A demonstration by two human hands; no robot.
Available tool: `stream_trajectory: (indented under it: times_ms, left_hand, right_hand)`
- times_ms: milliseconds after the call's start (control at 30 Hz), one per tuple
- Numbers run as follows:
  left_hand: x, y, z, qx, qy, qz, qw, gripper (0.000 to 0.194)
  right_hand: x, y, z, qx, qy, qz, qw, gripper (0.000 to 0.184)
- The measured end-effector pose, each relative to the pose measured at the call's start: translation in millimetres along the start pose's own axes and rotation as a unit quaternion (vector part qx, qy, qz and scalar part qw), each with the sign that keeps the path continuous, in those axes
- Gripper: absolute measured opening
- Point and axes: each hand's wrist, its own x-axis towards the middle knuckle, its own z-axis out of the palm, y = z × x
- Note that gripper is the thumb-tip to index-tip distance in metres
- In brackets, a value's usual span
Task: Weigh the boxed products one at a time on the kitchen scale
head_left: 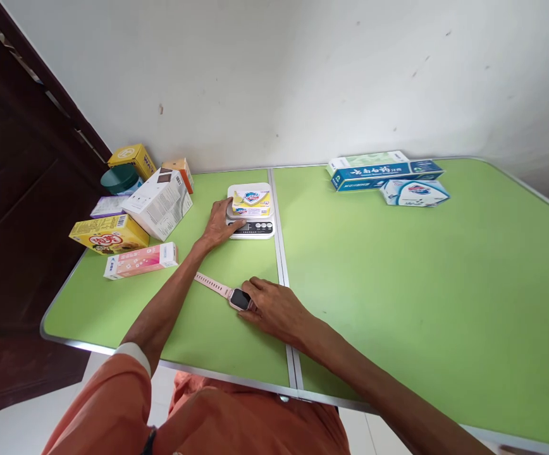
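A white kitchen scale (250,219) stands on the green table, with a yellow-and-white boxed bar of soap (252,201) lying on its platform. My left hand (217,224) grips the scale's left side, its thumb reaching over the dark display panel. Nearer to me, a smartwatch (240,299) with a pale pink strap lies stretched out on the table. My right hand (274,306) is closed around the right end of the watch, thumb and fingers at the case edge; its right strap is mostly hidden under the hand.
On the left are a pink-and-white box (141,260), a yellow box (109,234), a large white box (159,202), a green-lidded jar (121,179) and other cartons. Toothpaste boxes (374,175) and a white-and-blue soap pack (415,193) lie by the wall. A metal seam (281,265) divides the table.
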Motion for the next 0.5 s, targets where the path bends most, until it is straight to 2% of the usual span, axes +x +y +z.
stream_trajectory:
  times_ms: [200, 333, 500]
  left_hand:
    - [-1.7, 1.4, -1.5, 0.002, -0.007, -0.005, 1.0, 0.092]
    - [-4.3, -0.5, -1.7, -0.012, -0.011, -0.013, 1.0, 0.095]
    - [-6.1, -3.6, -0.7, -0.025, -0.015, -0.014, 0.999, 0.096]
  right_hand:
    - [3.6, 11.6, -17.0, -0.011, -0.003, -0.075, 0.997, 0.012]
    - [4.8, 19.0, -23.9, -0.013, -0.008, -0.093, 0.996, 0.011]
    - [2.3, 17.0, -21.1, -0.026, -0.024, -0.095, 0.995, 0.012]
